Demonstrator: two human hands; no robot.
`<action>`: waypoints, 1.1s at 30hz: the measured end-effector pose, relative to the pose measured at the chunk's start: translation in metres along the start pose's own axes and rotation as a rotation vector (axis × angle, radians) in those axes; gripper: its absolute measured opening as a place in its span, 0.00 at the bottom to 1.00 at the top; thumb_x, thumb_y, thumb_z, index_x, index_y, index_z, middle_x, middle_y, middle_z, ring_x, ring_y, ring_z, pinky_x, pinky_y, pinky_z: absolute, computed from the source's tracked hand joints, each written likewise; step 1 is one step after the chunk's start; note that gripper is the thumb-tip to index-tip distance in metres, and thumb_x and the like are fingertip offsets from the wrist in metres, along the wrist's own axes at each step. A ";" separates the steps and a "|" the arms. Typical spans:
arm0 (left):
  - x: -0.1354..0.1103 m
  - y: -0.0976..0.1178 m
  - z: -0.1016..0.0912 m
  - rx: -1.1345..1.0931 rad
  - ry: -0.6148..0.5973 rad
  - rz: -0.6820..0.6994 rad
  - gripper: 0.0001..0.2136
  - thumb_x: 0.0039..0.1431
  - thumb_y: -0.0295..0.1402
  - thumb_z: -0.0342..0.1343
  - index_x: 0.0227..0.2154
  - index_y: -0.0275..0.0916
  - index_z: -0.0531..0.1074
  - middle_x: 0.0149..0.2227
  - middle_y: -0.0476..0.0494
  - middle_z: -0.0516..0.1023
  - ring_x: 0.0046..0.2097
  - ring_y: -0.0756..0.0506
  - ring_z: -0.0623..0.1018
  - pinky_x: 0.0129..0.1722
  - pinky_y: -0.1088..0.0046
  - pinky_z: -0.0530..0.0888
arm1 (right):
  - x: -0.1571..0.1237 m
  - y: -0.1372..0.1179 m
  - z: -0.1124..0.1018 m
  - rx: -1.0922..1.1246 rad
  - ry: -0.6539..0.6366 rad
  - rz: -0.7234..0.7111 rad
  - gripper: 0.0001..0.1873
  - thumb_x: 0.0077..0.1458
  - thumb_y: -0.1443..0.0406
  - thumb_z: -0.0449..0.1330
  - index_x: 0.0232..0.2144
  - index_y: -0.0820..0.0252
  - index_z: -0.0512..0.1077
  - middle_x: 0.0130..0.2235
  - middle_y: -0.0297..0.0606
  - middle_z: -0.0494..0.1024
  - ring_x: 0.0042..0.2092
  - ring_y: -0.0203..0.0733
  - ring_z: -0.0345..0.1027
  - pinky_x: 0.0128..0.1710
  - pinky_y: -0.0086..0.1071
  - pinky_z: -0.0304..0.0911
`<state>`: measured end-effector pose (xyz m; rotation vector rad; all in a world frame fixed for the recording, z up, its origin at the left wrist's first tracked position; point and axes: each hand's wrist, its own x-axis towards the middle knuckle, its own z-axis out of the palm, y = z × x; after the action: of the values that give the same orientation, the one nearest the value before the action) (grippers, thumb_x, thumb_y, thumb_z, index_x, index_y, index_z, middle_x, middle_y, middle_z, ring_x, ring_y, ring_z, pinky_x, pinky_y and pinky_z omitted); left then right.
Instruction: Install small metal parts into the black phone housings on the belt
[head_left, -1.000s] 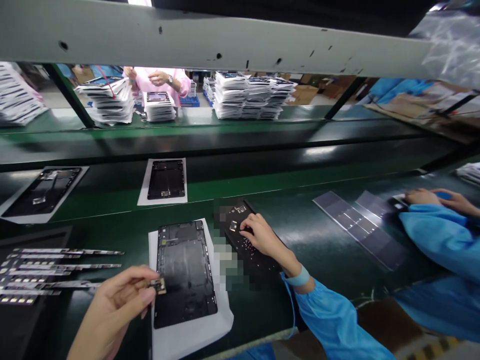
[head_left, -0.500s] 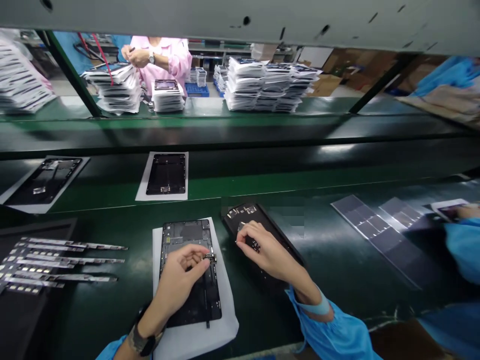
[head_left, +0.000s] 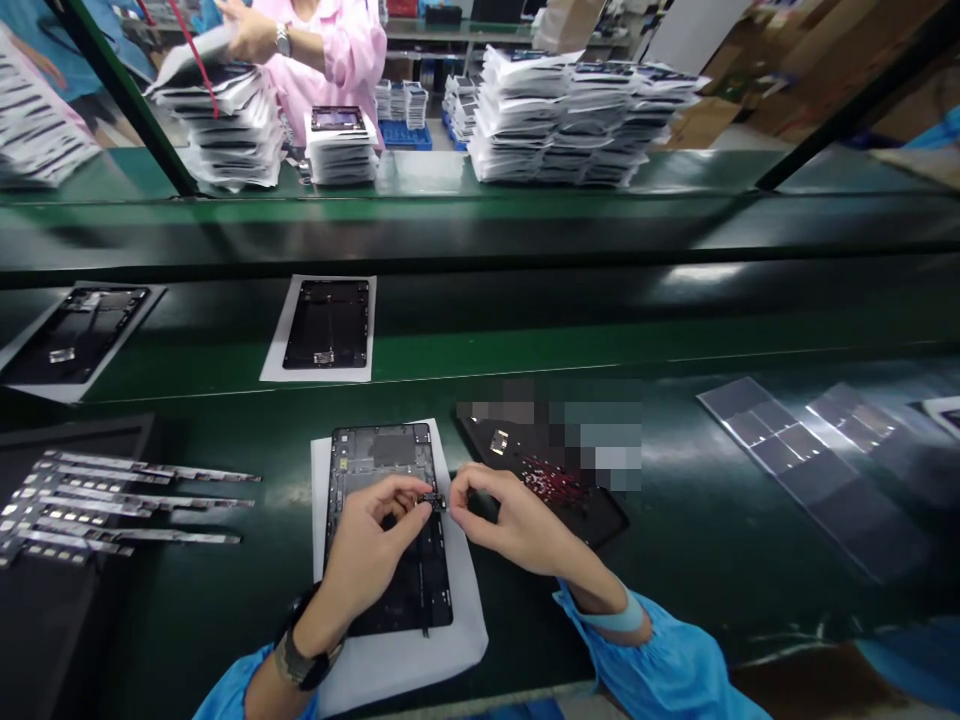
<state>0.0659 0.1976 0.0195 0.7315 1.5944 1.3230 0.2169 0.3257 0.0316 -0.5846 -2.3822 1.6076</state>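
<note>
An opened black tablet housing (head_left: 394, 605) lies on a white sheet (head_left: 463, 640) in front of me. Over its right side my left hand (head_left: 375, 535) pinches a small circuit board (head_left: 433, 502) between thumb and fingertips. My right hand (head_left: 514, 515) has come up beside that board, thumb and index finger pressed together; whatever may be between them is too small to make out. Behind my right hand lies a black tray (head_left: 611, 515) holding small reddish parts (head_left: 551, 480) and a small metallic piece (head_left: 499, 441).
Flat strip-like parts (head_left: 150, 503) fan out on a dark tray at left. Two more tablet housings (head_left: 328, 325) (head_left: 90, 335) rest on the raised strip behind. Clear film sheets (head_left: 795, 450) lie at right. Across the bench, a person in pink stands by stacks of sheets (head_left: 240, 130).
My right hand has moved left from the black tray to the board at the tablet's right edge. My left hand keeps its pinch. The view has tilted downward.
</note>
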 end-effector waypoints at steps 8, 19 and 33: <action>0.000 -0.001 0.000 0.043 -0.002 0.005 0.10 0.53 0.36 0.61 0.35 0.37 0.79 0.28 0.47 0.76 0.29 0.49 0.72 0.32 0.73 0.70 | 0.001 0.001 -0.002 0.069 -0.023 0.054 0.04 0.56 0.69 0.56 0.28 0.59 0.68 0.30 0.33 0.73 0.33 0.37 0.66 0.36 0.30 0.62; 0.002 -0.003 0.001 -0.025 -0.012 -0.045 0.10 0.50 0.36 0.62 0.34 0.36 0.79 0.27 0.47 0.77 0.29 0.49 0.73 0.32 0.74 0.70 | 0.000 0.004 0.004 0.068 0.029 0.054 0.04 0.54 0.70 0.56 0.27 0.59 0.68 0.30 0.33 0.73 0.33 0.38 0.67 0.36 0.31 0.63; 0.000 -0.001 0.002 0.026 -0.014 -0.051 0.10 0.50 0.35 0.62 0.33 0.36 0.80 0.25 0.47 0.76 0.28 0.49 0.72 0.30 0.74 0.69 | 0.000 0.005 0.006 0.026 0.017 0.055 0.04 0.52 0.71 0.57 0.27 0.58 0.69 0.29 0.32 0.73 0.32 0.37 0.68 0.34 0.29 0.63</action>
<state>0.0673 0.1982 0.0181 0.7107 1.6114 1.2597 0.2158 0.3223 0.0252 -0.6623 -2.3492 1.6467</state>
